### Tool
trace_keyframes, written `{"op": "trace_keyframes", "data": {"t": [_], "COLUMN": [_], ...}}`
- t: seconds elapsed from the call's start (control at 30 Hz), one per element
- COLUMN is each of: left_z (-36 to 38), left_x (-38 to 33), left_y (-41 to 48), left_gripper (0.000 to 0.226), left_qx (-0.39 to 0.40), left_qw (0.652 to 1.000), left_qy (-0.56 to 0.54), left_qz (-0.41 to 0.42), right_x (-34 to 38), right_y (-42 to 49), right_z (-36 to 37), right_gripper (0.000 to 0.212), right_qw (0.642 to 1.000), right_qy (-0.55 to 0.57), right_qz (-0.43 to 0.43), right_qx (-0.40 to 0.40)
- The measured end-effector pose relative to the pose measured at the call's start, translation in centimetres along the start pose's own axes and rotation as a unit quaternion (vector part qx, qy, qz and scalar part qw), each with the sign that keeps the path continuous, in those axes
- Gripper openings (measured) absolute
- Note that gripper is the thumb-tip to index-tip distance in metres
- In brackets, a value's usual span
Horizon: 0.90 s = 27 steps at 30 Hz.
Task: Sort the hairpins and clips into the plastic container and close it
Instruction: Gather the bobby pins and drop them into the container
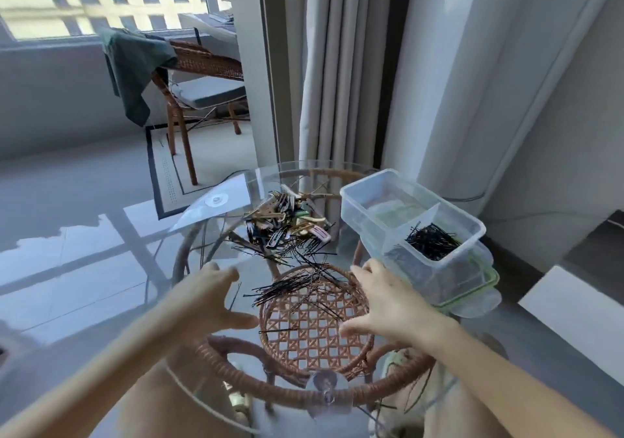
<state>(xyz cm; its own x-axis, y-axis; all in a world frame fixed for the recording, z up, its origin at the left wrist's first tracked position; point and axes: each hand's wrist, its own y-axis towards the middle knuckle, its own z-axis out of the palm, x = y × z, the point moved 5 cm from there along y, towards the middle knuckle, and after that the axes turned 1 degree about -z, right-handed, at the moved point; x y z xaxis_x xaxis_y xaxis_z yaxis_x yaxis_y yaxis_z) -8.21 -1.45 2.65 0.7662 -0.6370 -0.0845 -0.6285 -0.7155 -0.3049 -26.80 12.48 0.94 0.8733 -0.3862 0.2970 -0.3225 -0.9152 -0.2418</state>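
My left hand (216, 299) hovers over the glass desk (101, 268) with its fingers spread apart and nothing in them. Just right of it, a loose bunch of black hairpins (297, 285) lies scattered on the glass between my two hands. Behind them, farther from me, is a mixed pile of clips (287, 221) that looks untouched. My right hand (388, 299) is on the other side of the hairpins, also with the fingers apart and empty; I cannot tell if they touch the glass. At the right edge of the desk stands the clear plastic container (381, 225), open, apparently on top of its green-rimmed lid (472, 289). Its nearer compartment already holds a heap of sorted hairpins (432, 240), and the farther one seems to have no clips in it. So I judge the task as partly done: many hairpins and all the clips are left, and then the closing.
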Motion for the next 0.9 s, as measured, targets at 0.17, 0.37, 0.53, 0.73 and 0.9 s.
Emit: {"op": "trace_keyframes", "data": {"t": [0.17,0.37,0.53,0.73,0.9], "left_z": [2.8,1.6,1.0,1.2,1.7], "left_x": [0.0,-1.8,-2.5,-2.7,-3.3], "left_y": [0.7,4.2,6.3,5.6,3.7], "left_gripper": [0.114,0.096,0.102,0.065,0.028], "left_qx": [-0.043,-0.063,-0.042,-0.083,-0.136], "left_qw": [0.999,0.994,0.989,0.969,0.949], "left_qy": [-0.016,-0.049,-0.062,-0.134,-0.169], "left_qz": [0.010,0.074,0.128,0.188,0.231], "right_x": [2.4,4.6,4.7,5.6,4.8], "right_y": [4.6,8.2,8.2,6.2,3.5], "right_z": [0.6,0.7,0.3,1.2,1.5], "right_gripper": [0.118,0.119,0.094,0.035,0.042], "right_qw": [0.999,0.998,0.995,0.978,0.963], "right_qy": [-0.023,-0.021,0.006,0.063,0.108], "right_qz": [-0.024,-0.049,-0.097,-0.196,-0.225], "right_qx": [0.002,0.015,0.016,-0.046,-0.103]}}
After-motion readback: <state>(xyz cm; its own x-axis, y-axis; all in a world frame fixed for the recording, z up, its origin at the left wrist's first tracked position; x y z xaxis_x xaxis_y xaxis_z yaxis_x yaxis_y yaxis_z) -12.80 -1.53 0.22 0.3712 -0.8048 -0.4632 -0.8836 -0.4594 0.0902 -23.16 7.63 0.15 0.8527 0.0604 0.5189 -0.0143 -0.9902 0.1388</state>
